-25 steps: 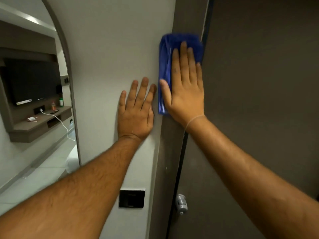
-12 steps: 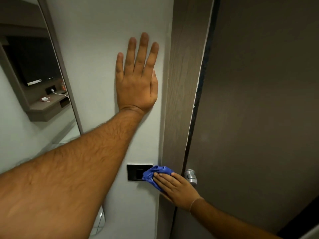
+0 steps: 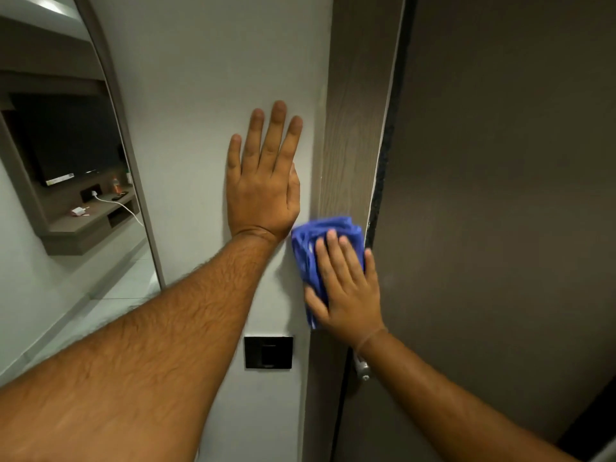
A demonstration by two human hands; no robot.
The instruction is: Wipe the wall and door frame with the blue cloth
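My right hand (image 3: 348,288) presses a folded blue cloth (image 3: 328,230) flat against the brown wood-grain door frame (image 3: 353,111), about mid-height. The cloth spans the frame's width and its left edge reaches onto the white wall (image 3: 206,78). My left hand (image 3: 263,185) lies flat on the white wall just left of the frame, fingers pointing up and holding nothing. Its wrist is right beside the cloth's upper left corner.
The dark brown door (image 3: 500,178) fills the right side, with a metal handle (image 3: 361,368) partly hidden behind my right wrist. A black switch plate (image 3: 268,352) sits on the wall below the cloth. A tall arched mirror (image 3: 66,161) hangs at the left.
My right hand slid the cloth down the frame to the handle's height, then back up to mid-height. My left hand stayed planted on the wall while the view tilted.
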